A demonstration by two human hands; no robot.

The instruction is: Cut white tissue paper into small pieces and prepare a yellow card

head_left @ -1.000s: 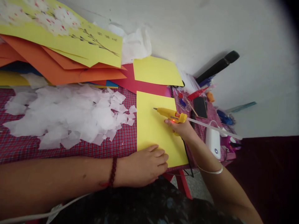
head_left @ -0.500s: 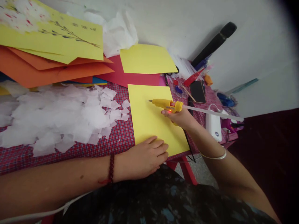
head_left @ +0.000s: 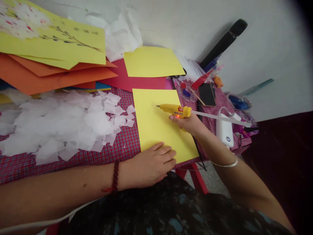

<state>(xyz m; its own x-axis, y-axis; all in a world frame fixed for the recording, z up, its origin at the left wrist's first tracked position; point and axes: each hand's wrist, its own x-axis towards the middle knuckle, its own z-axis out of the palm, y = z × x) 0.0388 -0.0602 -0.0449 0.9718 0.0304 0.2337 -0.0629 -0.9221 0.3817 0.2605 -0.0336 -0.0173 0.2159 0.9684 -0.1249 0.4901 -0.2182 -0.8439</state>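
My right hand [head_left: 187, 124] is wrapped round the grip of a yellow hot glue gun [head_left: 171, 109] with a lit red light. A long translucent glue stick [head_left: 220, 118] juts out of its back end. The nozzle points left over a yellow sheet of paper [head_left: 156, 125]; whether it touches the paper I cannot tell. Across the near edge of that sheet lies my left hand [head_left: 153, 164], palm down, fingers stretched out. To the left, a heap of torn white paper pieces [head_left: 66, 120] covers part of the plaid tablecloth [head_left: 124, 138].
Behind the sheet lie another yellow sheet [head_left: 154, 62] and red paper [head_left: 144, 83]. A stack of orange paper [head_left: 49, 75] stands back left, under a yellow card [head_left: 78, 42] with a drawn branch. On the right are a black box [head_left: 206, 94] and a white power device [head_left: 225, 130].
The view has shifted very slightly. Both hands, the glue gun and the yellow sheet keep practically the same places.
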